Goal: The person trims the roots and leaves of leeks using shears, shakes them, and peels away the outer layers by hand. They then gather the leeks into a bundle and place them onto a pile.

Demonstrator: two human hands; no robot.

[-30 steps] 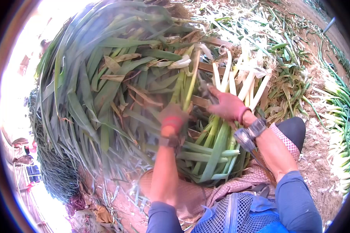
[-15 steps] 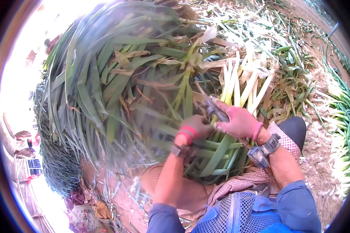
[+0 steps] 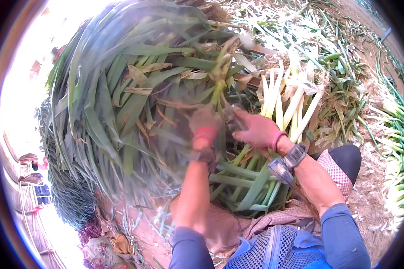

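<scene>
My left hand (image 3: 205,123), in a red-cuffed glove with darkened fingers, is closed at the lower end of an upright leek stalk (image 3: 217,95) and slightly blurred. Close on its right is my right hand (image 3: 259,131), in a pink-red glove. Its fingers are curled around something dark by that stalk, too hidden to name. Behind the right hand lies a bunch of trimmed white leek stems (image 3: 296,105), roots pointing away. Their green leaves (image 3: 256,181) spread over my lap below the hands.
A large heap of untrimmed leeks (image 3: 116,98) fills the left side. Stripped leaves (image 3: 296,27) litter the ground at the back. Along the right edge runs a row of cleaned leeks (image 3: 395,157). Dry husks (image 3: 368,193) cover the ground beside my knee.
Both hands have moved up and left, away from the leaves by the trimmed bunch, to the upright leek stalk. The trimmed stems have shifted slightly right in view.
</scene>
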